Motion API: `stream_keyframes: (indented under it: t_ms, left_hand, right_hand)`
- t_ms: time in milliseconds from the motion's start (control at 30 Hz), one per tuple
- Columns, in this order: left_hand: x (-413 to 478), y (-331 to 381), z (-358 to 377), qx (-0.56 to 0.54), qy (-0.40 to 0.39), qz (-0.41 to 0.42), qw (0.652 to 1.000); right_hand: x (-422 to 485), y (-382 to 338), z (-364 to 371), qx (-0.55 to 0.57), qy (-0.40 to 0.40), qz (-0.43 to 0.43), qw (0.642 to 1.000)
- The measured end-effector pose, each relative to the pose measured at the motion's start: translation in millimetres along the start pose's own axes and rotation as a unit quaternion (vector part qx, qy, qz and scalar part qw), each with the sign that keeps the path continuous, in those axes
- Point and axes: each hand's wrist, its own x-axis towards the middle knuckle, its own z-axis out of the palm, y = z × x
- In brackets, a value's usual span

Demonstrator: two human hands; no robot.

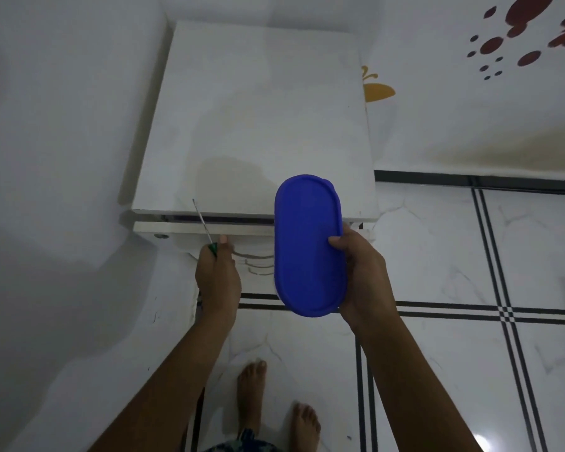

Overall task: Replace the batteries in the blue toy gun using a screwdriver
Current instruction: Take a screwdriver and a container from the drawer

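Our left grip (217,278) is curled round the screwdriver (204,227), tip ahead. Just right, our right grip (364,278) clamps a blue lidded box (309,246). No toy gun visible; we'd set both gently on the table (258,109) ahead.

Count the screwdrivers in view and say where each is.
1. The screwdriver is gripped in the left hand, shaft pointing up across the front edge of the white table. More could be hidden inside the blue-lidded container held by the right hand.
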Motion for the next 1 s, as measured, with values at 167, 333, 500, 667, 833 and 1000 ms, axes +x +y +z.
stream_keyframes:
  t_ms: [167, 333, 500, 667, 833, 1000]
  left_hand:
    - [4, 9, 5, 0.017, -0.034, 0.008, 0.999]
    - [7, 29, 0, 0.044, -0.069, -0.005, 0.997]
    - [-14, 69, -6, 0.163, -0.108, 0.019, 0.98]
    - [-70, 132, 8, 0.181, -0.155, 0.021, 0.971]
    - [-138, 173, 23, 0.176, -0.182, 0.005, 0.967]
    - [-219, 189, 54, 0.18, -0.23, -0.009, 0.956]
  right_hand:
    - [6, -4, -8, 0.017, 0.034, -0.002, 0.999]
    - [-3, -15, -9, 0.028, 0.042, -0.014, 0.999]
    - [-36, -32, -11, 0.043, 0.048, -0.048, 0.997]
    - [-75, -62, -17, 0.034, 0.063, -0.078, 0.994]
    - [-121, -93, -48, 0.063, 0.102, -0.095, 0.988]
    - [-187, -133, -101, 0.095, 0.144, -0.13, 0.977]
